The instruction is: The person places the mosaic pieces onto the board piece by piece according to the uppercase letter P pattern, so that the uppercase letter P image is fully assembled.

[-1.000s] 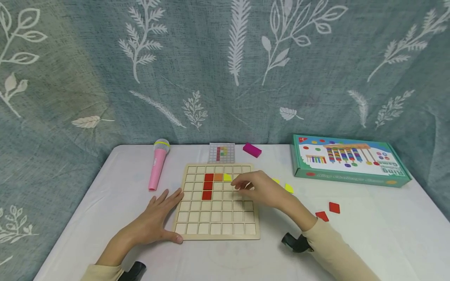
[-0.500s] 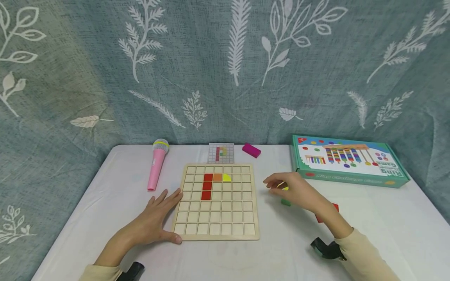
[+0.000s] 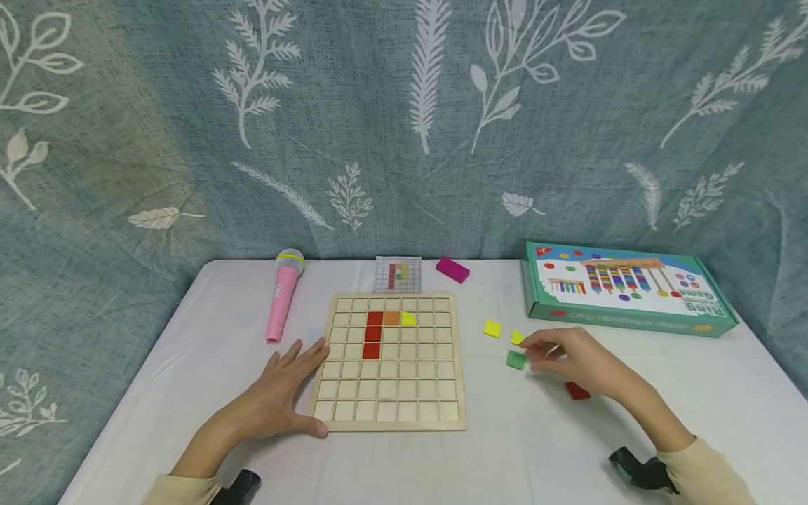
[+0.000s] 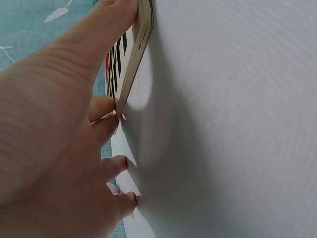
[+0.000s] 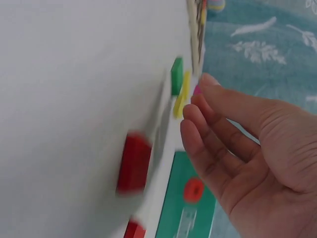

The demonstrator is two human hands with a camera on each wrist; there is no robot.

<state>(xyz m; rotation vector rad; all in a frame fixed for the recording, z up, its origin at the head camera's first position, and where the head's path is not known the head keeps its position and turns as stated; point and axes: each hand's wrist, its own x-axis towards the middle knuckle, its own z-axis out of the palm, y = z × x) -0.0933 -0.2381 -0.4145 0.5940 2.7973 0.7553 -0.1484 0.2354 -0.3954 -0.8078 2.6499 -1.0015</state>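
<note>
A wooden grid board (image 3: 391,393) lies on the white table. Set in its cells are red tiles (image 3: 372,350) in a column, an orange tile (image 3: 392,318) and a yellow quarter-round tile (image 3: 408,319). My left hand (image 3: 271,400) is spread at the board's left edge, thumb and fingertips touching it. Right of the board, my right hand (image 3: 577,358) hovers over loose tiles, fingers loosely bent and holding nothing. Beside its fingertips lie a green tile (image 3: 515,360) and a yellow tile (image 3: 517,337). The right wrist view shows a red tile (image 5: 134,162) below that hand.
Behind the board lies a pattern card (image 3: 398,275) with a magenta block (image 3: 452,270) to its right. A pink toy microphone (image 3: 285,298) lies at left. The green game box (image 3: 631,289) stands at back right. Another yellow tile (image 3: 492,328) lies right of the board.
My right hand has moved from above the board rightward to the loose tiles, uncovering the green tile and a yellow one. The left hand stays at the board's edge.
</note>
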